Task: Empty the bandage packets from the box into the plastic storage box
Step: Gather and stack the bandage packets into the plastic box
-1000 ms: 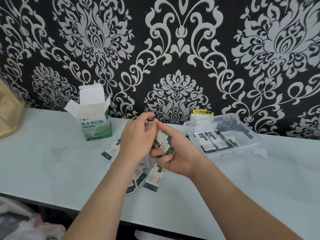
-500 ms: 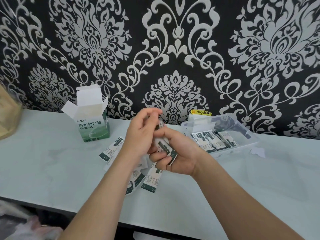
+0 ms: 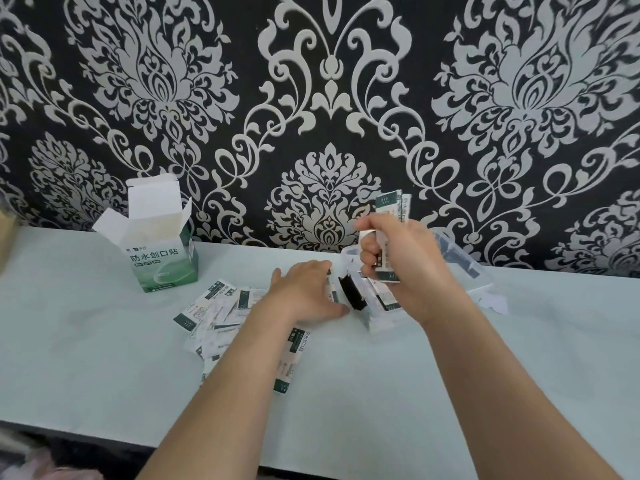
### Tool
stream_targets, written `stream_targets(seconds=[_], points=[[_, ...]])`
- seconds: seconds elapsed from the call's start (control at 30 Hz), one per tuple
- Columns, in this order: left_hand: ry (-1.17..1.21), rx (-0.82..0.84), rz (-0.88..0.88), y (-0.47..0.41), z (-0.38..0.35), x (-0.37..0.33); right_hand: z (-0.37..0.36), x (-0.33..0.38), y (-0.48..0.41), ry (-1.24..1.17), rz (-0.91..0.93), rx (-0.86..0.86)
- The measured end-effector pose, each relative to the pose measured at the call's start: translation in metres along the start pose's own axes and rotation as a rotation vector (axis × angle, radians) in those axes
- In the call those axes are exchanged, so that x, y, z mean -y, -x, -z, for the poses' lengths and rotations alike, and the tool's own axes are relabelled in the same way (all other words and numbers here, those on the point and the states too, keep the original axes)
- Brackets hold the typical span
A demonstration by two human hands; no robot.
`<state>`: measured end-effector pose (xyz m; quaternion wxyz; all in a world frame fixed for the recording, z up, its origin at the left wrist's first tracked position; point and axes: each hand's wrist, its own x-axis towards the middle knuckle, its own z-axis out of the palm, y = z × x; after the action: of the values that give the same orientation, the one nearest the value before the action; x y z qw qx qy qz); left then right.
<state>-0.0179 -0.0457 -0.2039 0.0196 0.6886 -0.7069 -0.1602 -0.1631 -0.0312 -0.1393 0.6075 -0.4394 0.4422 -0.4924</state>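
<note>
Loading is under way: the right hand, fingers curled round a stack of packets, holds it above the 9 o'clock end of the tub, long axis running 12 to 6 o'clock, dark bands at both ends. The left hand rests with straight, close fingers on loose packets beside the tub. Next, I judge, the stack must tip flat and drop in

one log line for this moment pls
right hand: grips packet stack over storage box | left hand: open, among loose packets | carton: open, upright
</note>
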Motion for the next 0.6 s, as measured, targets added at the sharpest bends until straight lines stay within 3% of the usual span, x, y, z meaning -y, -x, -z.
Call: stream_targets(seconds=[0.17, 0.3, 0.4, 0.53, 0.6], points=[[-0.042, 0.080, 0.101, -0.010, 0.010, -0.012, 0.011, -0.006, -0.006, 0.321, 0.058, -0.017], [-0.020, 0.082, 0.148, -0.007, 0.014, -0.003, 0.013, -0.009, -0.012, 0.268, 0.007, -0.015], [0.170, 0.072, 0.136, -0.002, 0.016, 0.009, 0.011, -0.008, -0.011, 0.279, -0.001, -0.017], [0.303, -0.131, 0.052, 0.018, 0.030, 0.017, 0.001, -0.007, -0.006, 0.296, 0.051, 0.007], [0.513, -0.220, -0.002, 0.037, 0.049, 0.019, -0.006, -0.009, -0.007, 0.326, 0.079, 0.032]])
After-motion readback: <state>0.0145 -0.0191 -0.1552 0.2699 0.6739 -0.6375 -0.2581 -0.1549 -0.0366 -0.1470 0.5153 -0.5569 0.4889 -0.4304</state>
